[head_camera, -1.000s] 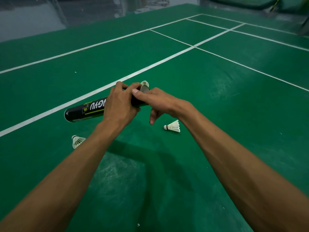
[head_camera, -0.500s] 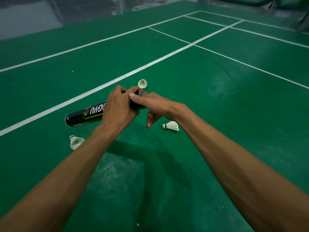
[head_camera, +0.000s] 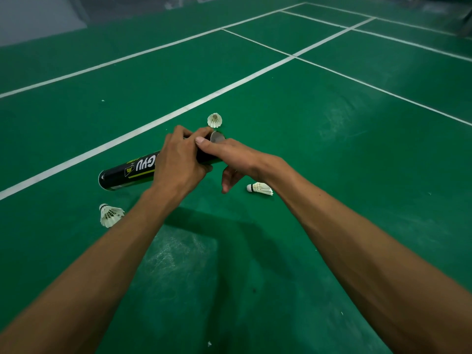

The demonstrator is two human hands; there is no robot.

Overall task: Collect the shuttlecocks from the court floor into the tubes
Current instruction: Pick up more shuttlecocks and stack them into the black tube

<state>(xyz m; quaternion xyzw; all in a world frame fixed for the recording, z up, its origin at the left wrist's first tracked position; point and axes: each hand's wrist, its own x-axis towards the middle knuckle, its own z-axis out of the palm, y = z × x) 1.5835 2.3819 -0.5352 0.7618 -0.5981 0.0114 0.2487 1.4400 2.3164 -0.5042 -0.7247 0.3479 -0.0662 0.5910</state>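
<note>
A black shuttlecock tube (head_camera: 127, 172) with white and yellow lettering is held level above the green court. My left hand (head_camera: 178, 162) grips it round the middle. My right hand (head_camera: 229, 159) holds the tube's far end, thumb along the top, fingers curled underneath. The grey far opening shows just past the thumb. Three white feather shuttlecocks lie on the floor: one (head_camera: 214, 120) beyond the tube end, one (head_camera: 260, 189) under my right wrist, one (head_camera: 110, 215) at the left below the tube.
White court lines (head_camera: 229, 85) cross the green floor ahead and to the right. A grey wall (head_camera: 38, 19) stands at the far left. Small white feather scraps (head_camera: 209, 343) lie near the bottom.
Both hands stay on the tube in nearly the same grip. The view has shifted a little, so the far shuttlecock now shows fully beyond the tube end.
</note>
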